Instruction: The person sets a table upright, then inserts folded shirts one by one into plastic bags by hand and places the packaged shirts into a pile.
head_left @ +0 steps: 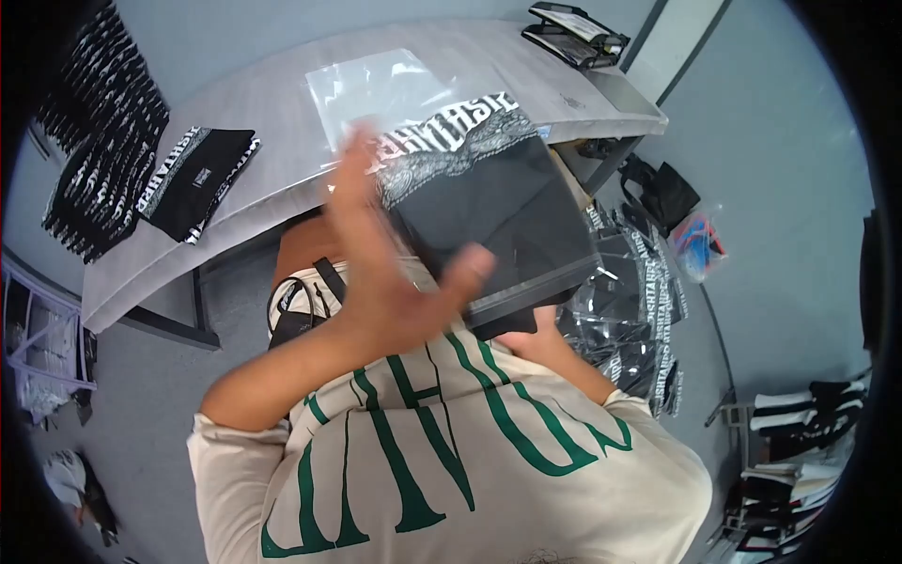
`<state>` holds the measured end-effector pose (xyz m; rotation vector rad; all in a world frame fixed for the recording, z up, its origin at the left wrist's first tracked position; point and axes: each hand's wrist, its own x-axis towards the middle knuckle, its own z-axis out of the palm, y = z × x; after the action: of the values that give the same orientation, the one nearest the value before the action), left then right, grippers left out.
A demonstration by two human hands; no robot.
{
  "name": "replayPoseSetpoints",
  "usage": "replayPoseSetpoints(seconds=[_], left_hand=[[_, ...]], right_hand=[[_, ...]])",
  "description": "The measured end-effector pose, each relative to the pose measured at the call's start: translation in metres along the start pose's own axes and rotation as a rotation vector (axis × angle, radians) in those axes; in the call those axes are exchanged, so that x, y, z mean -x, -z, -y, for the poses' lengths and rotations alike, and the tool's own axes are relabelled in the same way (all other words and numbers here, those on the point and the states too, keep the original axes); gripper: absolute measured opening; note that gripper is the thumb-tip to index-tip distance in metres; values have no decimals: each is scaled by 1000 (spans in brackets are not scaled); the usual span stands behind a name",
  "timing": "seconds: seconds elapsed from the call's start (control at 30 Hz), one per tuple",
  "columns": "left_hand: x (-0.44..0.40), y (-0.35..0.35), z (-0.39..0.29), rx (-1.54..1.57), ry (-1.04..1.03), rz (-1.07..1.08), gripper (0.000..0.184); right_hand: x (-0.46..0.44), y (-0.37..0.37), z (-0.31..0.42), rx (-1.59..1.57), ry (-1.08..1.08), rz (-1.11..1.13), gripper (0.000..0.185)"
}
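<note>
A black folded garment in a clear plastic bag is held tilted before my chest, with a white lettered and patterned band along its far edge. My right hand grips its near end from below, and most of those fingers are hidden under it. Over the left side of the package, my left hand is raised with thumb and fingers spread, blurred by motion. Whether its palm touches the plastic I cannot tell. Behind the package a flat clear plastic bag lies on the grey table.
A folded black garment lies at the table's left, beside tall stacks of similar ones. Paper trays stand at the back right. Several bagged garments are piled low at my right, near a black bag.
</note>
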<state>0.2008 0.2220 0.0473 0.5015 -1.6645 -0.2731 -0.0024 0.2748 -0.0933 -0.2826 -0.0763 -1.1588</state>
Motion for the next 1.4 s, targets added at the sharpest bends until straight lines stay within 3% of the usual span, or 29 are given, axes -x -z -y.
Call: replayPoseSetpoints(seconds=[0.03, 0.07, 0.13, 0.17, 0.23, 0.33, 0.37, 0.4, 0.43, 0.47, 0.5, 0.57, 0.63, 0.67, 0.7, 0.77, 0.8, 0.87, 0.9, 0.97, 1.03, 1.13, 1.23, 1.4], left_hand=[[9, -7, 6, 128, 168, -264, 70], [15, -4, 13, 132, 169, -238, 70], [21, 11, 25, 741, 1072, -207, 56], [18, 13, 26, 740, 1078, -191, 56], [2, 13, 23, 1376, 1244, 117, 41], [11, 6, 33, 1288, 1310, 104, 34], [12, 4, 36, 1234, 1362, 125, 35], [8, 0, 28, 1169, 1366, 76, 36], [2, -2, 22, 1171, 1385, 92, 36], [-4, -4, 18, 1250, 1402, 120, 32], [-5, -9, 17, 1331, 1419, 147, 29], [4, -24, 27, 1363, 1454, 191, 31], [6, -44, 32, 1412, 1429, 433, 30], [6, -60, 27, 1350, 1407, 447, 33], [13, -73, 44, 1269, 1485, 590, 41], [35, -100, 80, 1053, 1739, 800, 50], [44, -115, 90, 1056, 1746, 825, 50], [58, -141, 102, 615, 1601, 934, 49], [57, -153, 96, 620, 1610, 960, 49], [54, -173, 79, 593, 1764, 858, 49], [64, -188, 89, 674, 1807, 906, 47], [69, -198, 94, 682, 1805, 1273, 34], [75, -201, 97, 624, 1804, 1299, 33], [73, -194, 102, 652, 1801, 1260, 37]], right_hand=[[-2, -19, -1, 34, 62, -191, 52], [-5, -18, 0, 29, 105, -202, 54], [-12, -30, -4, -73, 113, -10, 58], [-12, -29, -3, -32, 124, 39, 59], [-5, -34, 4, 1, 122, -51, 62], [13, -70, 19, 347, 135, -129, 48], [47, -54, 35, 649, 201, -196, 44], [59, -95, 44, 1218, 265, -387, 38], [81, -99, 73, 1547, 288, -271, 36], [101, -85, 92, 1493, 471, -327, 37], [94, -110, 89, 1288, 496, -475, 48], [91, -122, 83, 919, 440, -544, 60], [86, -108, 72, 420, 388, -553, 64], [96, -78, 77, 319, 346, -473, 62], [106, -53, 82, 267, 278, -403, 58], [122, -25, 89, 206, 187, -599, 40], [126, -26, 90, 199, 206, -609, 40], [128, -28, 86, 118, 202, -772, 26], [132, -21, 84, 95, 307, -884, 27], [157, 14, 92, -49, 371, -822, 23], [165, 28, 94, -42, 397, -852, 27], [180, 31, 98, -11, 356, -893, 32], [189, 35, 95, -64, 324, -818, 36], [178, 33, 89, 29, 394, -962, 35]])
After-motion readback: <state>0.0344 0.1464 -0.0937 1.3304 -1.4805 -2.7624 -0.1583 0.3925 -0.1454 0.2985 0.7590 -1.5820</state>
